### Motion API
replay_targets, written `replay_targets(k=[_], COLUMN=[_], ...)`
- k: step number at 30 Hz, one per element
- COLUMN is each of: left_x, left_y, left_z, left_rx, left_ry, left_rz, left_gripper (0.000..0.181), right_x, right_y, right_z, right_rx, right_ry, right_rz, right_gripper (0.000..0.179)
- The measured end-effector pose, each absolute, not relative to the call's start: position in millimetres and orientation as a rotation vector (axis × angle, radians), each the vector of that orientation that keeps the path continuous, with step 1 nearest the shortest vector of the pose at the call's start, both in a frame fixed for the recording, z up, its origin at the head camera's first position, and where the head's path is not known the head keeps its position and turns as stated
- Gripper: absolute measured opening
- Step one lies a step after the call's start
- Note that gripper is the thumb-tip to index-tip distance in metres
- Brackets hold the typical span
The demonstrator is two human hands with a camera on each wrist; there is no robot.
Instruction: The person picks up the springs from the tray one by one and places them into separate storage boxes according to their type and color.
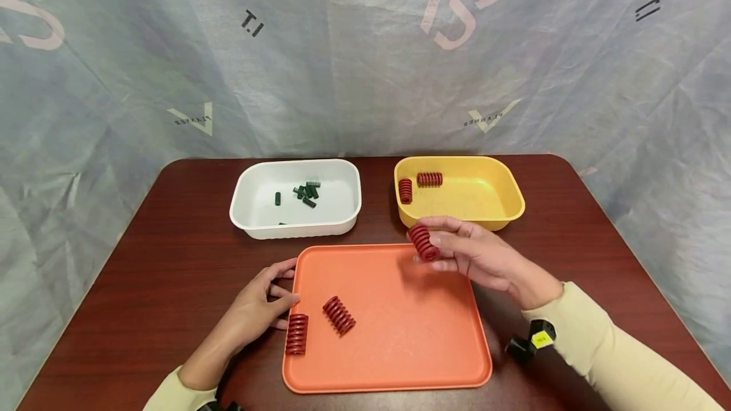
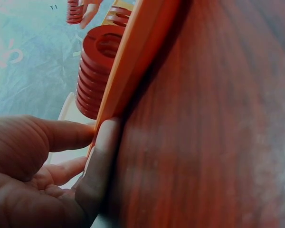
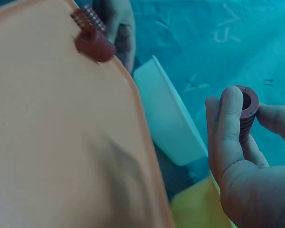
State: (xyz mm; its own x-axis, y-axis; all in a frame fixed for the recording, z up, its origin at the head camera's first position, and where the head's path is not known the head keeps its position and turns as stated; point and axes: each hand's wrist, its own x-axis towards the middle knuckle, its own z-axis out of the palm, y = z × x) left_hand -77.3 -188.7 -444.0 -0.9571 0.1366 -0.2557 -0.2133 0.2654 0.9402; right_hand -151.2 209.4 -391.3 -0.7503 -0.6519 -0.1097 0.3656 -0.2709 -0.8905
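In the head view my right hand (image 1: 482,257) pinches a red coil spring (image 1: 423,243) between thumb and fingers, above the far right corner of the orange tray (image 1: 400,335). The right wrist view shows this held spring's hollow end (image 3: 247,107). My left hand (image 1: 261,300) grips the tray's left edge; in the left wrist view the thumb lies at the rim (image 2: 115,90) with a finger against its outer side. Two more red springs lie on the tray: one (image 1: 296,335) along the left edge near that hand, another (image 1: 339,316) slanted a little further in.
Behind the tray on the right stands a yellow bin (image 1: 474,198) with two red springs (image 1: 429,179) at its left end. On the left a white bin (image 1: 254,202) holds several small dark green springs (image 1: 309,202). A grey curtain hangs behind the brown table (image 1: 165,271).
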Motion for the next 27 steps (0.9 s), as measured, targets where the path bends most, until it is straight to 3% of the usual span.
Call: replay_targets(k=[20, 27], left_x=[-77.6, -78.5], left_y=[-189.5, -189.9], left_z=[-444.7, -445.6], left_rx=[-0.078, -0.061], left_ry=[2.248, 2.247], left_rz=[1.757, 1.757], left_gripper=[0.064, 0.063], right_x=[-229.3, -258.2], right_y=[225.6, 229.8], right_z=[-349.0, -341.1], right_rx=[-0.149, -0.132], right_ry=[1.582, 1.660], right_rz=[-2.015, -1.875], right_gripper=[0.030, 0.044])
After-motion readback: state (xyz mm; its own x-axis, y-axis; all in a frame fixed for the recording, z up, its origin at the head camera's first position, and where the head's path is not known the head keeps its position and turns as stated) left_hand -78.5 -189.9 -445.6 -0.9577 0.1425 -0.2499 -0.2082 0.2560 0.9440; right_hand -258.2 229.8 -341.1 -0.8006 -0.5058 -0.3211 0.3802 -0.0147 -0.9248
